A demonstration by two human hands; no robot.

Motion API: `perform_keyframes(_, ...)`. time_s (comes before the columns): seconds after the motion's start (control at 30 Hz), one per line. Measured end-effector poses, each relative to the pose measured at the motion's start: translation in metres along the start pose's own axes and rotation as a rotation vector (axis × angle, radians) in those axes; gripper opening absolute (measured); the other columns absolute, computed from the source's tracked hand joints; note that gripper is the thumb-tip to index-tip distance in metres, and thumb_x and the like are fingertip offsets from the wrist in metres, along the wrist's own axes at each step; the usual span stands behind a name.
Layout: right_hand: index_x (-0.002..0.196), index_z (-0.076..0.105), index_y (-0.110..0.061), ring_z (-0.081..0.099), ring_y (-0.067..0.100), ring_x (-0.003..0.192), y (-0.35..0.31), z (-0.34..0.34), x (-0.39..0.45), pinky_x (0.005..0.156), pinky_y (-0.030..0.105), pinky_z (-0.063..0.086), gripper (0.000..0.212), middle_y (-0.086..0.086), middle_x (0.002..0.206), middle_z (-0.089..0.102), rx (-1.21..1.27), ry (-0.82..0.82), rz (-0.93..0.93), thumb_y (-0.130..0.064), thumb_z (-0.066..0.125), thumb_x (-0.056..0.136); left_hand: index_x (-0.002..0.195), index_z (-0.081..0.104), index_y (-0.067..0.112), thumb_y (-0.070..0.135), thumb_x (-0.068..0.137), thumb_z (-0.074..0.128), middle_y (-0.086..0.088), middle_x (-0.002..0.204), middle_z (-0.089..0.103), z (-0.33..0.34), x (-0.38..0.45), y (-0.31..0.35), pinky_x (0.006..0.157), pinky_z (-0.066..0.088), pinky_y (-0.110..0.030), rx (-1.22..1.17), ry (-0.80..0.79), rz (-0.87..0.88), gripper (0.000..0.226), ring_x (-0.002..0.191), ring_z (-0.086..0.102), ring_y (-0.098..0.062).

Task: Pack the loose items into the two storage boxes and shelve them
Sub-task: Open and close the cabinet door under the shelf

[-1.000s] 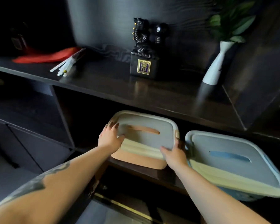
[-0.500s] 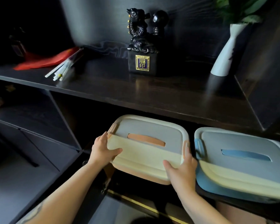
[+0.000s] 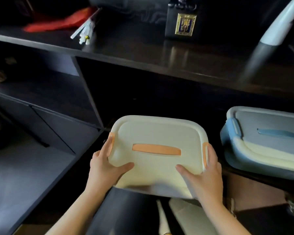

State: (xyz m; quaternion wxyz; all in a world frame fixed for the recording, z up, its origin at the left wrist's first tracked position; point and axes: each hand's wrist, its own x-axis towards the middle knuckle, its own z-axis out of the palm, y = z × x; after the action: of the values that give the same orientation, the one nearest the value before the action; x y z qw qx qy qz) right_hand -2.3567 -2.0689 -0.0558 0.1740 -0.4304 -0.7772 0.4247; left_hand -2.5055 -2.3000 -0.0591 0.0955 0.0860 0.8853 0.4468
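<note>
A cream-lidded storage box with an orange handle and orange side clips point(image 3: 157, 133) is held in front of the dark lower shelf opening, its near edge past the shelf's front. My left hand point(image 3: 105, 167) grips its left side, thumb on the lid. My right hand point(image 3: 205, 173) grips its right side by the clip. A second box with a blue handle and blue clips point(image 3: 265, 141) sits on the lower shelf to the right, lid shut.
On the upper dark shelf point(image 3: 143, 48) lie a red folded fan point(image 3: 58, 22), white sticks point(image 3: 85, 32), a black seal block with a gold plaque point(image 3: 183, 24) and a white vase point(image 3: 277, 29). A cabinet divider point(image 3: 90, 92) stands left of the opening.
The orange-handled box has come out of the shelf opening toward me, both hands holding its sides. The view has tilted downward. The blue box has stayed in place.
</note>
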Motion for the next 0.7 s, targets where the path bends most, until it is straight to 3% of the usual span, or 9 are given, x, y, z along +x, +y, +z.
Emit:
perform_keyframes(0.07,0.135,0.013,-0.059,0.039,0.004,0.095,0.004,0.013,-0.027,0.077,0.033,0.039,0.111,-0.018,0.111,0.032,0.016,0.018,-0.043,-0.054,0.084,0.050,0.131,0.020,0.069,0.055,0.040,0.080,0.011,0.111,0.053,-0.012,-0.019,-0.019,0.087,0.049,-0.039,-0.023,0.026,-0.021,0.110,0.105,0.052,-0.015)
perform_keyframes(0.2,0.140,0.018,-0.052,0.039,0.003,0.100,0.013,0.036,-0.065,0.082,0.033,0.039,0.113,-0.016,0.113,0.035,0.006,-0.017,-0.072,-0.051,0.086,0.050,0.126,0.031,0.069,0.054,0.034,0.084,0.026,0.092,0.065,-0.027,-0.049,-0.063,0.067,0.047,-0.013,-0.154,0.074,-0.110,0.107,0.087,0.059,0.011)
perform_keyframes(0.27,0.142,0.019,-0.049,0.039,0.005,0.102,0.024,0.048,-0.079,0.084,0.034,0.040,0.113,-0.015,0.114,0.035,-0.025,-0.040,-0.049,-0.051,0.086,0.051,0.126,0.034,0.067,0.050,0.034,0.089,0.024,0.087,0.070,-0.029,-0.060,-0.089,0.059,0.048,-0.007,-0.194,0.065,-0.113,0.108,0.076,0.063,0.015)
perform_keyframes(0.37,0.142,0.018,-0.049,0.041,0.007,0.110,0.050,0.069,-0.095,0.085,0.031,0.039,0.114,-0.019,0.115,0.034,-0.051,-0.088,-0.008,-0.046,0.089,0.053,0.125,0.038,0.066,0.046,0.037,0.092,0.009,0.083,0.075,-0.021,-0.067,-0.126,0.062,0.058,-0.021,-0.192,-0.008,-0.154,0.106,0.070,0.070,-0.003)
perform_keyframes(0.43,0.144,0.020,-0.046,0.040,0.008,0.118,0.070,0.085,-0.095,0.089,0.028,0.036,0.113,-0.021,0.119,0.034,-0.065,-0.121,0.039,-0.046,0.088,0.054,0.129,0.038,0.061,0.051,0.039,0.090,0.004,0.088,0.075,-0.008,-0.065,-0.149,0.075,0.059,-0.036,-0.130,-0.065,-0.168,0.104,0.078,0.072,-0.013)
perform_keyframes(0.5,0.145,0.021,-0.043,0.039,0.009,0.124,0.091,0.100,-0.086,0.092,0.026,0.034,0.112,-0.016,0.129,0.038,-0.086,-0.160,0.072,-0.048,0.087,0.056,0.133,0.033,0.061,0.056,0.040,0.088,0.004,0.097,0.073,0.010,-0.058,-0.171,0.083,0.056,-0.042,-0.078,-0.101,-0.198,0.108,0.091,0.068,-0.018)
perform_keyframes(0.57,0.146,0.021,-0.041,0.037,0.011,0.127,0.119,0.119,-0.074,0.096,0.029,0.035,0.112,-0.011,0.136,0.038,-0.108,-0.181,0.105,-0.049,0.087,0.056,0.136,0.028,0.058,0.056,0.042,0.087,0.012,0.110,0.069,0.034,-0.048,-0.195,0.088,0.053,-0.034,-0.037,-0.127,-0.201,0.111,0.100,0.065,-0.012)
perform_keyframes(0.63,0.145,0.018,-0.045,0.039,0.013,0.125,0.152,0.139,-0.061,0.097,0.032,0.037,0.114,-0.011,0.132,0.039,-0.104,-0.178,0.135,-0.052,0.087,0.054,0.131,0.042,0.050,0.061,0.040,0.084,0.026,0.102,0.068,0.062,-0.035,-0.219,0.077,0.049,-0.011,-0.025,-0.123,-0.214,0.101,0.093,0.062,0.008)
perform_keyframes(0.7,0.144,0.015,-0.048,0.039,0.012,0.122,0.183,0.159,-0.042,0.097,0.033,0.038,0.117,-0.013,0.124,0.036,-0.099,-0.187,0.178,-0.052,0.087,0.052,0.120,0.055,0.039,0.060,0.037,0.081,0.019,0.097,0.069,0.095,-0.021,-0.243,0.073,0.052,-0.015,-0.083,-0.165,-0.276,0.090,0.089,0.063,0.008)
